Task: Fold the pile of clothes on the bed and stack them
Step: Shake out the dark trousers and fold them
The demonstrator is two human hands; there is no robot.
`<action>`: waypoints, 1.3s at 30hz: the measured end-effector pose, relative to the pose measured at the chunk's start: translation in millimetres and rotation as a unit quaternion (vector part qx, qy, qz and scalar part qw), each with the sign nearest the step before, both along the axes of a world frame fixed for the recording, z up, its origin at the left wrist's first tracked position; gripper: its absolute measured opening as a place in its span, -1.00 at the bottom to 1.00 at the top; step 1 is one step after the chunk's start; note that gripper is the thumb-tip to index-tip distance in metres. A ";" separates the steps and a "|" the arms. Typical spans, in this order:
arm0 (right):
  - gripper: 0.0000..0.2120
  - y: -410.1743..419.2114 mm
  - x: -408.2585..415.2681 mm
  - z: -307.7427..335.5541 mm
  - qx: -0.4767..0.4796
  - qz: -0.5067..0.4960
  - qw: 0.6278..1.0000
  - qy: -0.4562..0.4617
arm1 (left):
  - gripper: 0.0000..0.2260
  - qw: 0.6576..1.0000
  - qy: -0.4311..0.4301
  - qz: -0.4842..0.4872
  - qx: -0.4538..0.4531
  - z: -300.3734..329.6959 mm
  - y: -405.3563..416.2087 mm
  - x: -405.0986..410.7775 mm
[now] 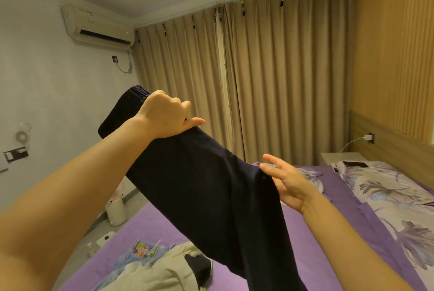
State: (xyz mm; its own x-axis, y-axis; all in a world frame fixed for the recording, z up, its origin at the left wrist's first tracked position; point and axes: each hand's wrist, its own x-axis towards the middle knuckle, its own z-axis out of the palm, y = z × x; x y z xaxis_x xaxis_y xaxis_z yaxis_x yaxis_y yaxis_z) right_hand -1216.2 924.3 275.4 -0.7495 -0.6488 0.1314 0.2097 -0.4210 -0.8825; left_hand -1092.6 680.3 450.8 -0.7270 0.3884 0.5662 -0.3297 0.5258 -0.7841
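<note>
Dark trousers (206, 185) are held aloft over the bed (305, 255), likely so the legs hang straight for folding. The waistband end is gripped by the left hand (162, 114), fingers curled around the cloth, thumb extended. The right hand (285, 182) is spread, fingers straight, laid against the fabric's right edge. An unfolded pile of clothes (159, 267) is seen below on the bed.

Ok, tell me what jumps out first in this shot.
The dark navy trousers held up across the middle: the left hand grips them near the waistband, the right hand touches their edge with fingers spread. Below, a pile of clothes lies on the purple bed.
</note>
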 end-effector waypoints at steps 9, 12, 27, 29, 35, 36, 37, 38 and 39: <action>-0.74 28.7 -11.3 28.3 0.241 -0.034 0.933 0.266 | -0.41 0.995 0.000 -0.097 0.023 3.9 -2.9 1.3; -0.75 32.0 -11.8 25.0 0.247 -0.062 0.923 0.288 | -0.39 0.996 -0.036 -0.080 0.007 8.9 3.5 -1.5; -0.71 16.9 5.4 -4.3 0.200 -0.006 0.935 0.294 | -0.29 0.993 -0.088 -0.026 -0.067 31.6 11.0 15.8; -0.76 11.1 7.2 -5.8 0.194 -0.015 0.939 0.285 | -0.29 0.993 -0.088 -0.020 -0.070 33.8 13.2 20.6; -0.80 11.1 16.4 -15.6 0.192 -0.072 0.943 0.263 | -0.30 0.995 -0.095 -0.010 -0.030 19.7 15.8 31.3; -0.79 13.9 19.8 -19.5 0.183 -0.088 0.944 0.261 | -0.31 0.995 -0.095 -0.013 -0.017 15.1 15.6 33.2; -0.79 16.8 24.4 -24.3 0.171 -0.101 0.945 0.259 | -0.32 0.996 -0.093 -0.016 -0.004 9.4 15.4 35.2; -0.79 19.4 29.9 -30.0 0.156 -0.111 0.947 0.257 | -0.34 0.996 -0.092 -0.018 0.012 2.9 15.2 37.1; -0.79 21.5 36.7 -35.6 0.139 -0.123 0.950 0.252 | -0.35 0.995 -0.091 -0.020 0.030 -5.0 14.8 38.6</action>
